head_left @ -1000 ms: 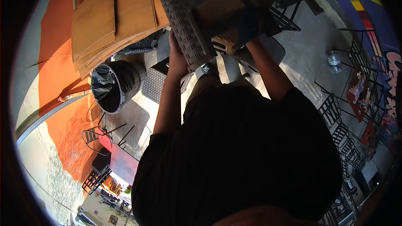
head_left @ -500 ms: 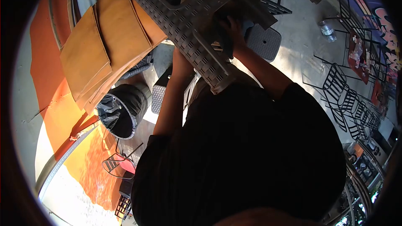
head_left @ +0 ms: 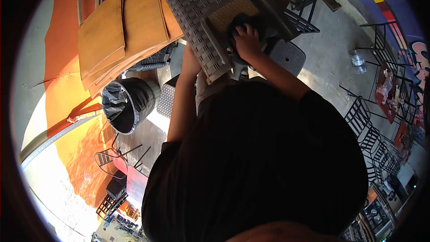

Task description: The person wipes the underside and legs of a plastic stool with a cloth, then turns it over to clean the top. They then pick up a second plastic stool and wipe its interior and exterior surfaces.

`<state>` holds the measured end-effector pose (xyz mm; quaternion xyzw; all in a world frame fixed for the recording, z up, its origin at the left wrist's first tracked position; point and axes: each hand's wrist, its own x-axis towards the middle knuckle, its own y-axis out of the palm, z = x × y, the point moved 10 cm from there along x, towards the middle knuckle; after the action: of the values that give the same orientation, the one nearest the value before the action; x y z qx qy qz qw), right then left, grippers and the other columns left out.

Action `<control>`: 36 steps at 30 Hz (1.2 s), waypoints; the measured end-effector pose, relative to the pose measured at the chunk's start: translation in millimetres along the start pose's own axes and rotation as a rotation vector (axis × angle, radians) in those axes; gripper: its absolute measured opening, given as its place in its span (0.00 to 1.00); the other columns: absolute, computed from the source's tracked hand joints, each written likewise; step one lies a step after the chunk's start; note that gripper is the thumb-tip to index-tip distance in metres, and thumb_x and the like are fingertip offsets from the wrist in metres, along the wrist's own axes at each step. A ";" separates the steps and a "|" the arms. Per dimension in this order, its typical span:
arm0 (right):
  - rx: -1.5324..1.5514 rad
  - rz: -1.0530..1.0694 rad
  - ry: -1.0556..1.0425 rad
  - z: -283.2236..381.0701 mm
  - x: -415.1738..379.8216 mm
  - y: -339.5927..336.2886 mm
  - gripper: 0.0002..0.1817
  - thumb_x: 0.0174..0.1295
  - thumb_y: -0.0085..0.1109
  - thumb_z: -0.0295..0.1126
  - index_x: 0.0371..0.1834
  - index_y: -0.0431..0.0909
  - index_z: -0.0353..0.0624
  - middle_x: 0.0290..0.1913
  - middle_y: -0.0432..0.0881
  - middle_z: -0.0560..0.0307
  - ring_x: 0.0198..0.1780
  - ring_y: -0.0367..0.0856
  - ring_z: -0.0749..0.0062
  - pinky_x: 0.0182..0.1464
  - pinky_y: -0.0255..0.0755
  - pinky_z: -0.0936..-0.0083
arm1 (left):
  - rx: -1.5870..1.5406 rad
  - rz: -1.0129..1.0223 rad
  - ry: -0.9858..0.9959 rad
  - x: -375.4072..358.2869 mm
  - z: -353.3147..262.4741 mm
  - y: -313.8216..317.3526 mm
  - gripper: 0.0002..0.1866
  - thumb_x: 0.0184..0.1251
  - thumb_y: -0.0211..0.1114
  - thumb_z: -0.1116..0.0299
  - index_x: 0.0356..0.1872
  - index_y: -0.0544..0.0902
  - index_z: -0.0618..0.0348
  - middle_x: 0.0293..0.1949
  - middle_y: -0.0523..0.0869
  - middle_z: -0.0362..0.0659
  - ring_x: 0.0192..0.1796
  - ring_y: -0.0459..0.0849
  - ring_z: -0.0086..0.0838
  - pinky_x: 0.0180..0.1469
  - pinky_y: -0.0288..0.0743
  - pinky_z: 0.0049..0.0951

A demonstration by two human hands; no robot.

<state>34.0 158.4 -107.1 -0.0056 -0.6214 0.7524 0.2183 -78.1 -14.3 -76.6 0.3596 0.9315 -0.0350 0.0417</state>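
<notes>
Outdoor concrete yard, orange-painted wall on the left, mural on the right, seen from above the person's own dark-shirted torso.

Grey woven plastic chair (head_left: 197, 27) is held tipped up in front of the chest, its perforated frame slanting from top left down to a foot near the waist. Dark cloth (head_left: 244, 20) is pressed against the chair's inner underside, beside a yellowish woven panel (head_left: 230, 11). Right hand (head_left: 245, 40) is clamped onto that cloth, fingers curled over it, knuckles up. Left hand (head_left: 191, 56) is mostly hidden behind the chair frame; only the wrist and forearm are seen running up to it, so whether it is closed on the frame cannot be told, though it appears to be bracing the chair from that side.

Judgement on the wipe: chair should be kept steady by the left arm while pressure is applied by the right; strokes are best run along the weave so dirt is pulled out of the slots, and the cloth kept bunched under the palm so it isn't snagged on the frame edges.

Around it: a grey perforated stool top (head_left: 289, 54) sits just past the right forearm. Stacked brown boards (head_left: 121, 31) lean left of the chair. A lined black bin (head_left: 125, 103) stands below them. Black wire chairs (head_left: 367, 134) are lined up well to the right, near a plastic bottle (head_left: 358, 60).
</notes>
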 end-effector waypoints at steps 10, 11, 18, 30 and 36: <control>-0.183 -0.020 0.141 -69.9 12.4 -36.3 0.20 0.67 0.64 0.46 0.57 0.85 0.49 0.59 0.78 0.58 0.66 0.70 0.54 0.59 0.66 0.50 | -0.045 -0.012 -0.039 -12.5 -17.6 1.9 0.28 0.60 0.74 0.71 0.62 0.75 0.64 0.53 0.86 0.46 0.55 0.84 0.32 0.59 0.78 0.34; -0.187 -0.018 0.151 -68.7 11.4 -35.0 0.20 0.67 0.63 0.46 0.56 0.85 0.49 0.59 0.78 0.58 0.66 0.70 0.54 0.59 0.66 0.50 | -0.037 -0.017 -0.031 -14.0 -18.5 2.6 0.29 0.60 0.74 0.71 0.62 0.75 0.64 0.54 0.86 0.46 0.56 0.84 0.32 0.59 0.77 0.34; -0.006 0.007 -0.052 15.0 1.2 -7.9 0.22 0.64 0.66 0.48 0.56 0.83 0.49 0.56 0.77 0.59 0.66 0.69 0.55 0.58 0.65 0.49 | -0.009 -0.005 -0.020 -10.6 -19.3 6.3 0.31 0.62 0.73 0.71 0.66 0.72 0.63 0.55 0.85 0.45 0.56 0.83 0.31 0.60 0.77 0.33; -0.117 -0.053 -0.051 -45.0 19.6 -28.3 0.21 0.63 0.66 0.52 0.49 0.86 0.50 0.52 0.77 0.58 0.63 0.70 0.53 0.59 0.65 0.48 | 0.300 -0.008 0.102 -19.1 -58.0 12.3 0.37 0.61 0.75 0.73 0.71 0.68 0.59 0.57 0.85 0.46 0.57 0.84 0.30 0.61 0.77 0.33; -0.046 0.009 -0.168 22.4 10.1 -8.8 0.23 0.64 0.65 0.54 0.52 0.86 0.51 0.53 0.78 0.57 0.65 0.68 0.55 0.60 0.64 0.47 | 0.338 0.007 0.170 -18.2 -62.6 14.2 0.37 0.61 0.74 0.72 0.71 0.68 0.59 0.56 0.86 0.46 0.56 0.85 0.30 0.60 0.79 0.33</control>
<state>21.4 142.1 -91.2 0.0496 -0.6547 0.7367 0.1618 -58.4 -10.0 -13.0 0.3664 0.9113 -0.1603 -0.0981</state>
